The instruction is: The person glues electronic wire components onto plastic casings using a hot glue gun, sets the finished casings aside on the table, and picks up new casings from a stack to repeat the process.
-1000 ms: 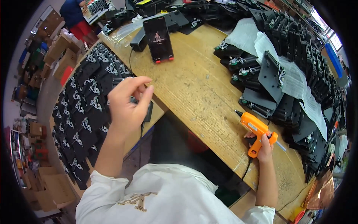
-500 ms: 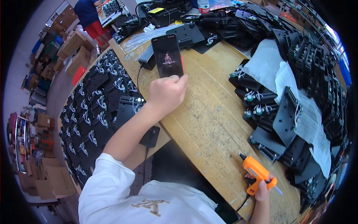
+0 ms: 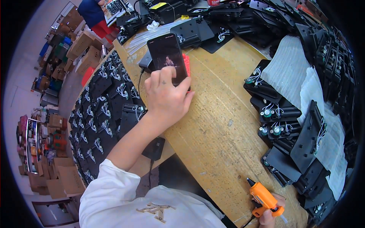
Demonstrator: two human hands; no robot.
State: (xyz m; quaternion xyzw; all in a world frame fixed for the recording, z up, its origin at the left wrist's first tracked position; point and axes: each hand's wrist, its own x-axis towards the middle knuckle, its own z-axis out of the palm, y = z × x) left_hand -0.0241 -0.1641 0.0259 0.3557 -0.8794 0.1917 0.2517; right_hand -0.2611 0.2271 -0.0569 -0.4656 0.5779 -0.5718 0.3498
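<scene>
A black smartphone [image 3: 161,48] stands tilted at the far left of the wooden table, its dark screen lit with a small figure, and a red piece [image 3: 186,64] shows behind it. Over the phone's lower part reaches my left hand [image 3: 163,93], fingers bent and spread, with a fingertip at the screen. Near the lower right, my right hand [image 3: 267,218] is closed round the handle of an orange hot glue gun [image 3: 264,196]. The gun's black nozzle points up and left, and a pale glue stick pokes out behind.
Black panels with white wires [image 3: 91,125] cover a board on the left. Stacked black housings [image 3: 279,131] and white foam sheets [image 3: 287,62] line the right. A black adapter [image 3: 154,148] lies by the table edge. Another person [image 3: 93,15] stands at the far left.
My left hand has opened from a nearly closed shape and spread its fingers over the phone's lower screen. The glue gun stays in my right hand, lower in view as the view shifts.
</scene>
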